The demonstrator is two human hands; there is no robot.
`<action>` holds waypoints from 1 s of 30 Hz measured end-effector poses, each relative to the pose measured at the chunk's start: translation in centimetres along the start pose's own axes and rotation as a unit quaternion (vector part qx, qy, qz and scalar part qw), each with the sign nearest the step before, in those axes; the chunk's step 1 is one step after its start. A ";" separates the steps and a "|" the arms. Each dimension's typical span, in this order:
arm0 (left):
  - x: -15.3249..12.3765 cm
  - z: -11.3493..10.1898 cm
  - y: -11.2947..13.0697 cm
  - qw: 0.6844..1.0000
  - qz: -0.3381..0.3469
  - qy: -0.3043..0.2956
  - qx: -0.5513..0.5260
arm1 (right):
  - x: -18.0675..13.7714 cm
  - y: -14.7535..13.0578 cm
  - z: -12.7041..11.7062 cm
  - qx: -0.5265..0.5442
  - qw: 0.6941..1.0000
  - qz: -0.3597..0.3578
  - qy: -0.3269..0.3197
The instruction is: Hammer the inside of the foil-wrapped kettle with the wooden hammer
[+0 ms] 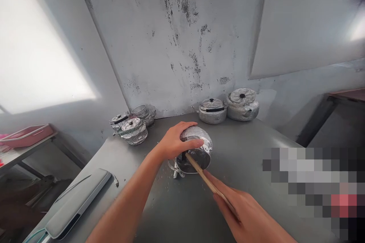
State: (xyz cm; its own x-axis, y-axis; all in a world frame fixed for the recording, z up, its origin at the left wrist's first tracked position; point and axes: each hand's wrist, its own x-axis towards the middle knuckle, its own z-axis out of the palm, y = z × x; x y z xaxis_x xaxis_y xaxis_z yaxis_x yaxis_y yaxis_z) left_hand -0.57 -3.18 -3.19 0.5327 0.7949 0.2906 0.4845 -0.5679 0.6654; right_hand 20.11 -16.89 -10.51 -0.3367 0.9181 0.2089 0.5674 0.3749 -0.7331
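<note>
Aluminium is gleaming at the middle of the grey table (256, 136), where a small pot (196, 152) is lying tipped on its side, mouth facing six o'clock. The left hand (173, 142) is clamping it, fingers (191, 143) wrapping over its top. The right hand (236, 205) is gripping a wooden stick (199, 171), fingers curled tight around it, its tip sitting inside the mouth. Lidded pots (212, 111) are standing at one o'clock, a pot cluster (132, 127) at ten.

A grey wall (182, 45) (blotched with black stains) backs the grey table (256, 136), with bright light at left.
</note>
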 end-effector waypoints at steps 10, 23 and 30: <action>0.0 0.2 -0.1 1.000 -0.004 0.003 -0.014 | -0.2 0.6 0.0 0.003 1.000 0.009 0.002; 0.1 0.3 -0.3 1.000 -0.004 0.004 -0.015 | 0.0 0.5 0.2 -0.008 1.000 0.016 0.001; 0.1 0.3 -0.2 1.000 0.001 0.006 -0.012 | -0.1 0.5 -0.1 -0.011 1.000 0.024 0.000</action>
State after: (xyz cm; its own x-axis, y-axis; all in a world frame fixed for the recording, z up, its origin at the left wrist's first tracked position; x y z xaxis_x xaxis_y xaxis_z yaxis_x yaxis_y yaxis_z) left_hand -0.42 -3.07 -3.46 0.5251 0.7962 0.3004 0.4669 -0.5647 0.6806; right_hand 20.50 -16.80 -10.78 -0.3087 0.9351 0.1740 0.5997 0.3334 -0.7274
